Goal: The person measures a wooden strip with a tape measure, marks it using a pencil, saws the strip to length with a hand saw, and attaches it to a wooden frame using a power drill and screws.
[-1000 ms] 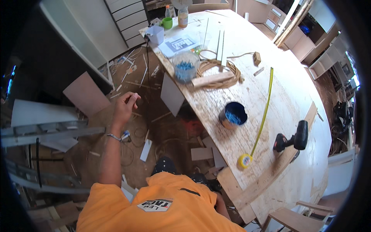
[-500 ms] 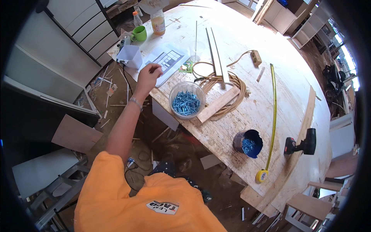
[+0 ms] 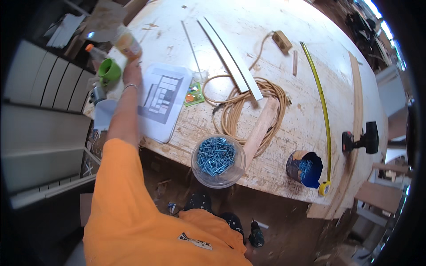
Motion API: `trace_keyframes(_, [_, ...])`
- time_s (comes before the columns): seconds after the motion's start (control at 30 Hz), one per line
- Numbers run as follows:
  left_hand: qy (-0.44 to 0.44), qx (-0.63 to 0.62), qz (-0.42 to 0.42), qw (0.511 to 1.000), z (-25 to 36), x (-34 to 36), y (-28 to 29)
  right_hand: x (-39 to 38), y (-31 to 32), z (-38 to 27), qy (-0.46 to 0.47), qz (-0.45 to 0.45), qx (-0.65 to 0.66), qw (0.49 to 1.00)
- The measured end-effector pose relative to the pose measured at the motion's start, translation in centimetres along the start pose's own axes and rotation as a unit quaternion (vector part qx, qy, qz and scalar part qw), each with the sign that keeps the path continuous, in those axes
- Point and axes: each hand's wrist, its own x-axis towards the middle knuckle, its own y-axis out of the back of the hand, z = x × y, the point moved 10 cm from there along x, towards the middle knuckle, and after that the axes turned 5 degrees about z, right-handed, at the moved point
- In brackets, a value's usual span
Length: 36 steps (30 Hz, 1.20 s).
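My left hand (image 3: 132,74) is stretched out to the far left and reaches the base of a clear jar (image 3: 128,45) with yellowish contents. Motion blurs its fingers, so their grip cannot be made out. Beside it stand a green mug (image 3: 109,70) and a bottle with an orange cap (image 3: 92,52). A printed drawing sheet (image 3: 163,95) lies under and right of my forearm. Low in the picture, a sliver of my right hand (image 3: 249,253) shows behind a dark green drill (image 3: 256,235), which it appears to grip at my side.
On the worktable (image 3: 186,128) are a tub of blue screws (image 3: 216,156), a coiled cable (image 3: 276,133), a wood strip (image 3: 262,126), white strips (image 3: 228,55), a dark can of screws (image 3: 296,166), an extended tape measure (image 3: 325,188) and a black drill (image 3: 364,138).
My left hand has moved from above the sheet's near edge, farther out to the jar. The view has shifted, and the green drill by my right side now shows more fully.
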Motion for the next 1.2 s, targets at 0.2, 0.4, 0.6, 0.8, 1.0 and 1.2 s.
trace_keyframes(0.2, [-0.045,-0.070,0.045,0.996,-0.6,1.6,-2.2,-3.5,-2.5,0.2,-0.005,0.056,0.044,0.997])
trace_keyframes(0.4, [-0.054,-0.203,0.031,0.977,-7.2,6.9,-2.3,-5.2,-0.3,1.2,0.232,0.137,0.069,0.961])
trace_keyframes(0.6, [-0.154,-0.460,-0.052,0.873,16.7,-7.1,10.6,-7.9,-2.0,22.2,-0.103,0.190,0.150,0.965])
trace_keyframes(0.8, [-0.144,-0.544,-0.183,0.806,41.1,-34.4,21.2,-9.8,7.3,27.0,-0.128,0.317,0.273,0.899])
trace_keyframes(1.0, [-0.115,-0.500,-0.606,0.608,63.2,-76.9,17.8,-14.9,20.1,32.8,-0.068,0.392,0.345,0.850])
trace_keyframes(1.2, [-0.217,-0.431,-0.762,0.432,77.0,-99.1,23.6,-26.2,39.4,28.1,0.039,0.418,0.288,0.861])
